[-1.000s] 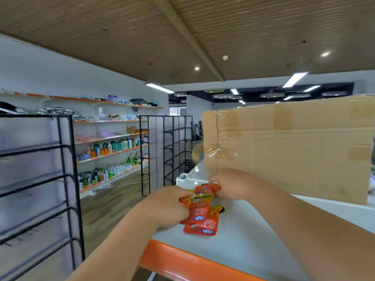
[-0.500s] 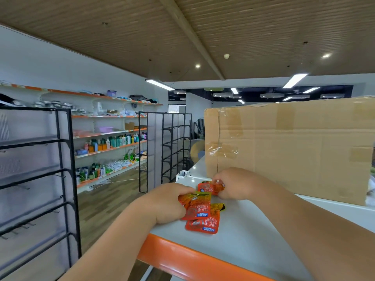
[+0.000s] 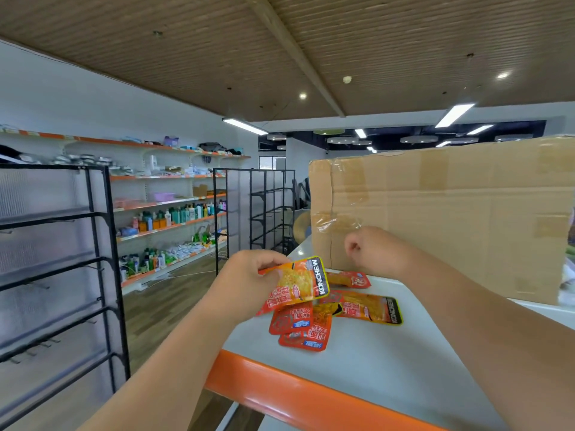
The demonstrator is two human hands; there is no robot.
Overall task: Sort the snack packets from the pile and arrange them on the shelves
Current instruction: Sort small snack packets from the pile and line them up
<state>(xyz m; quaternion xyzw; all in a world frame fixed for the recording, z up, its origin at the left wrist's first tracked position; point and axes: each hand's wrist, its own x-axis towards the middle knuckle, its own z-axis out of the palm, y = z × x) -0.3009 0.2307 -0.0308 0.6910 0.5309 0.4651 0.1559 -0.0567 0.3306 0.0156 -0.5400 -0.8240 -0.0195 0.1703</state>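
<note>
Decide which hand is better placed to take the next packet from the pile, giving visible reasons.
Probably the right. The left hand grips a raised KONCHEW packet, while the right hand is curled, holds nothing and hovers just above the small orange packet beside the cardboard box.

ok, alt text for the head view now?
The person's left grip pinches an orange KONCHEW snack packet above a small pile of orange foil packets on a white shelf top with orange edge. The right grip is curled, empty, before a large brown cardboard box.
</note>
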